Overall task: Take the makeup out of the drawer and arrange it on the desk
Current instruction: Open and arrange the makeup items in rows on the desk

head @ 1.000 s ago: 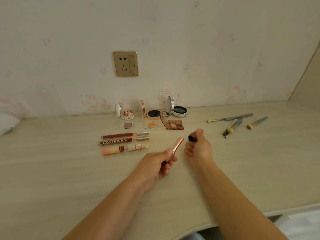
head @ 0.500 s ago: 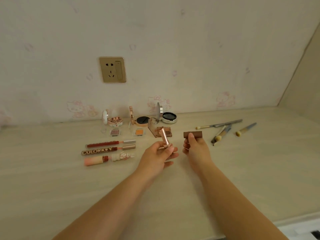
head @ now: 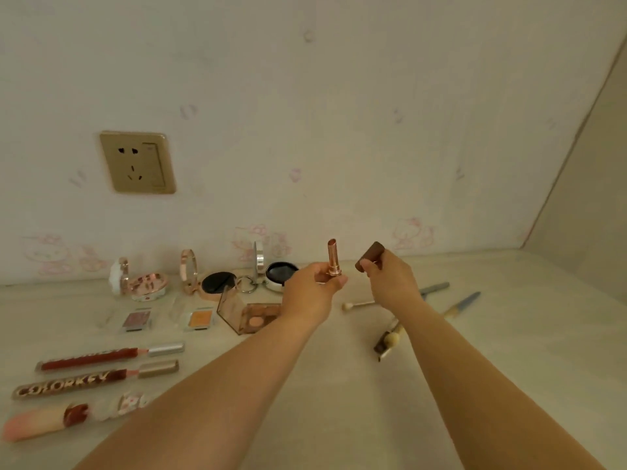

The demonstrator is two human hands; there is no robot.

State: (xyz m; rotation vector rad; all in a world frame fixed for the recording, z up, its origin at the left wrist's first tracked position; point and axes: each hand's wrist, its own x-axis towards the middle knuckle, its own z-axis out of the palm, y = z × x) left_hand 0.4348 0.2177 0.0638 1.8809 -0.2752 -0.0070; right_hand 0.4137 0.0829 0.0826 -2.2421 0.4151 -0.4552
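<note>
While both arms reached forward over the worktop, many things lay around them. At the far left stood three open compacts by the wall, with two small eyeshadow pans and an open palette nearer. At the near left lay three lip glosses; the middle lip gloss carried the word COLORKEY. Several brushes lay to the right, partly hidden under the right forearm. A socket sat on the wall. The left hand held the uncapped lipstick upright, its fingers curled round the base, above the worktop. The right hand pinched the brown cap, tilted, just beside the lipstick but apart from it.
</note>
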